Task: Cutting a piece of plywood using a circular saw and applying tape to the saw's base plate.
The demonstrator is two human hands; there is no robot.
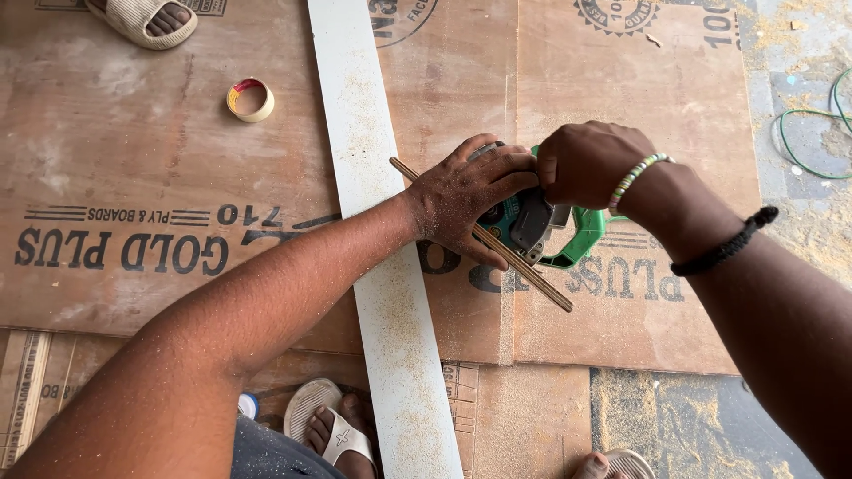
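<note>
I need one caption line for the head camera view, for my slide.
Both hands, left and right, grip a green power saw over a thin wooden strip beside a white board.

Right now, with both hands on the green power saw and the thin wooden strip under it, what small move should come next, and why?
Probably steady the thin wooden strip before any cutting. It lies slanted beneath the green power saw, with only the left hand pressing on it, while the right hand grips the saw; its far end lies free on the plywood.

green power saw point(532, 226), thin wooden strip point(524, 266) diagonal
</note>
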